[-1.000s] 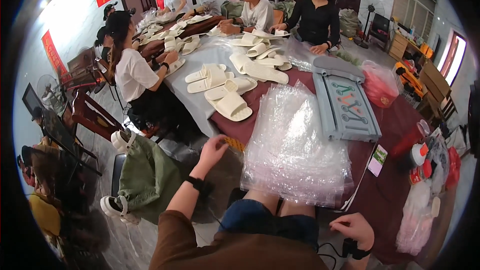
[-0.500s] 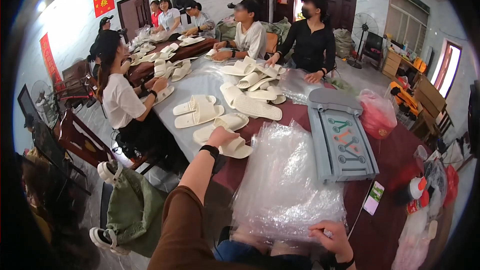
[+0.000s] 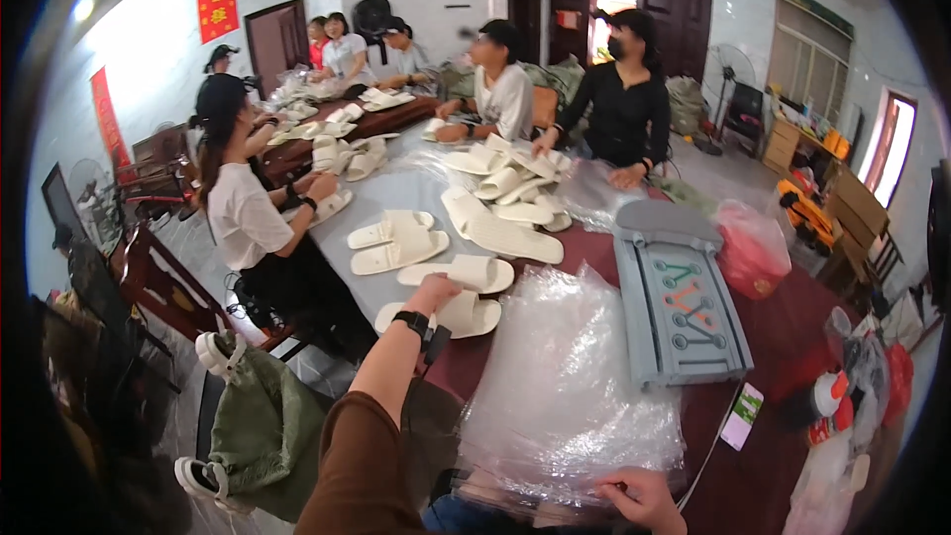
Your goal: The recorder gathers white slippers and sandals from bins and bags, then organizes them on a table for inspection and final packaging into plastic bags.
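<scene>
Several cream slippers lie on the table in front of me. My left hand (image 3: 434, 295), reaching forward, has its fingers bent at the near edge of one slipper (image 3: 477, 273). Just below that hand lies a second slipper (image 3: 471, 317), its heel partly behind my wrist. A large pile of clear plastic bags (image 3: 565, 367) spreads toward me over the table's near edge. At its lower right corner my right hand (image 3: 639, 500) pinches the edge of a bag between thumb and fingers. A matching slipper pair (image 3: 398, 243) sits farther off on the grey sheet.
Right of the bags stands a grey plastic board (image 3: 684, 287), with a phone (image 3: 742, 418) below it. A pink plastic bag (image 3: 750, 248) and a heap of slippers (image 3: 505, 173) lie farther back. Several people work round the table. A green cloth-draped stool (image 3: 263, 416) is at left.
My left hand has turned the farther slipper so it lies more in line with the nearer one. My right fingers have moved left onto the bag edge. The view has tilted slightly upward.
</scene>
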A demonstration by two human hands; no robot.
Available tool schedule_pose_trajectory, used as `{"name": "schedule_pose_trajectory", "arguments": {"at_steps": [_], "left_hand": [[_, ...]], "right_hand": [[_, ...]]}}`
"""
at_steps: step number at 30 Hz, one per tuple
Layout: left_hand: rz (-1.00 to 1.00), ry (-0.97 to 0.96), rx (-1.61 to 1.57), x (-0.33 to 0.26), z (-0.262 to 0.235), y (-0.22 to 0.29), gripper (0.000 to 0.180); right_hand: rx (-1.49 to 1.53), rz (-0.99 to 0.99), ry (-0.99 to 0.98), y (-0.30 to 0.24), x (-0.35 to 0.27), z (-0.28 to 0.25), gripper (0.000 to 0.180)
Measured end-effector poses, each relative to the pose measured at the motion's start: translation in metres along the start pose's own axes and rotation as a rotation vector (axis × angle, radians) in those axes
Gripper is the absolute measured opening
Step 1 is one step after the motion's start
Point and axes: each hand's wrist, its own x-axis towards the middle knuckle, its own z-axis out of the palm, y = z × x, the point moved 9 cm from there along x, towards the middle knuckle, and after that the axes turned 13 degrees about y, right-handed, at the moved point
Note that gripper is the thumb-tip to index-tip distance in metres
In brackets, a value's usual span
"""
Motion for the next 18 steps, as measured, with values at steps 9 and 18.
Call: {"name": "schedule_pose_trajectory", "arguments": {"at_steps": [9, 18], "left_hand": [[-0.096, -0.004, -0.561, -0.141, -0.054, 0.100, 0.035], [-0.107, -0.490, -1.193, -0.304, 0.075, 0.195, 0.022]], "right_hand": [[-0.063, -0.152, 0.118, -0.029, -0.012, -0.022, 0.009], [-0.278, -0.304, 0.037, 0.030, 0.018, 0.036, 0.032]]}}
